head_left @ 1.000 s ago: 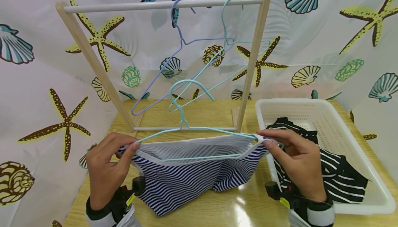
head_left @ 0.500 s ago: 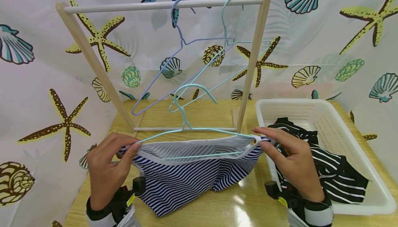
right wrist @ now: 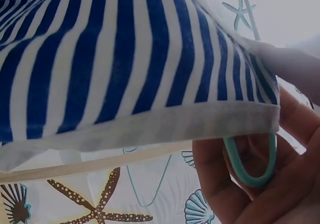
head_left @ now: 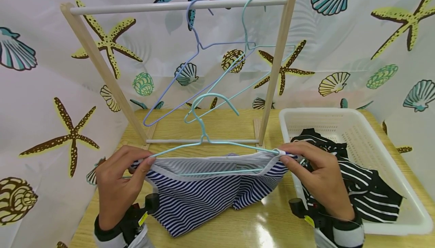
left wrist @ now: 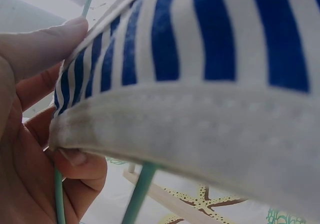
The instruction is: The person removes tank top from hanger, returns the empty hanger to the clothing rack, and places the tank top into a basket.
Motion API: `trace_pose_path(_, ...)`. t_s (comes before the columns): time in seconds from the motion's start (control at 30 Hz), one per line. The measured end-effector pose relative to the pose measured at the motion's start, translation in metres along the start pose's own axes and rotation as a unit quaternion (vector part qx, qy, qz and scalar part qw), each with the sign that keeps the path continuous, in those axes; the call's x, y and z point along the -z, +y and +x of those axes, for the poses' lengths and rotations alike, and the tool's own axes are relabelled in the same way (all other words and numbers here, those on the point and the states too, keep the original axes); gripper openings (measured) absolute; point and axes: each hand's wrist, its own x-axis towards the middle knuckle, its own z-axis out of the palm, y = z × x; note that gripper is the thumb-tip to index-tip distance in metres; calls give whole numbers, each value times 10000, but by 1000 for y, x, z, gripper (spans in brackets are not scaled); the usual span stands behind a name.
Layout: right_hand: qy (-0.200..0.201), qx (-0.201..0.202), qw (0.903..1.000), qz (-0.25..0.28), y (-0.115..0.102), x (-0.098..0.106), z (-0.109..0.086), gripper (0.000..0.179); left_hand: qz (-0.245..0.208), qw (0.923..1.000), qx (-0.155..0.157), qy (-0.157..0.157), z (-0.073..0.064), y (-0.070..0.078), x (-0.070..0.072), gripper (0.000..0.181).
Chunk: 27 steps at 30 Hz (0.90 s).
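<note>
A navy-and-white striped tank top with white trim hangs between both hands, its neckline spread wide. Inside it sits a mint-green hanger, hook upward. My left hand pinches the left shoulder strap together with that end of the hanger. At the other shoulder, my right hand pinches the strap and the hanger's right arm between thumb and fingers. In the right wrist view, the rounded hanger end pokes out below the white trim, beside the curled fingers. The top's lower part droops toward the table.
Behind stands a wooden rack with a white top rail. A purple hanger and another mint hanger hang from it. On the right, a white plastic basket holds black-and-white striped clothing.
My right hand has shifted slightly left with its strap, then dipped a little. The held hanger's hook has moved slightly right and down. My left hand stays nearly still.
</note>
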Motion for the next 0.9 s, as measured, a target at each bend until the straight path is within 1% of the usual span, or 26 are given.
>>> trace_pose_path(0.13, 21, -10, 9999, 98, 1, -1, -1, 40, 5, 10000, 10, -17, 0, 0, 0, 10)
trace_pose_path(0.3, 195, 16, 9993, 309, 1, -2, 0, 35, -15, 10000, 4, -19, 0, 1, 1, 12)
trace_pose_path(0.43, 400, 269, 9966, 674, -1, -3, 2, 27, -84, 10000, -6, 1, 0, 2, 1, 13)
trace_pose_path(0.53, 530, 535, 9909, 1114, -4, -3, 4, 19, -129, 9999, -21, 20, 1, 2, 1, 14)
trace_pose_path(0.63, 647, 714, 9870, 1285, -5, -3, 5, 14, -130, 9999, -21, 23, 1, 2, 1, 16)
trace_pose_path(0.7, 718, 747, 9856, 1339, -5, -3, 5, 13, -121, 9999, -11, 21, 1, 2, 1, 17)
trace_pose_path(0.8, 807, 688, 9851, 1352, -3, -1, 3, 13, -117, 9999, 4, 17, 0, 0, 1, 18)
trace_pose_path(0.9, 858, 642, 9830, 1490, -4, -1, 2, 14, -135, 9999, 10, 15, 0, 0, 2, 18)
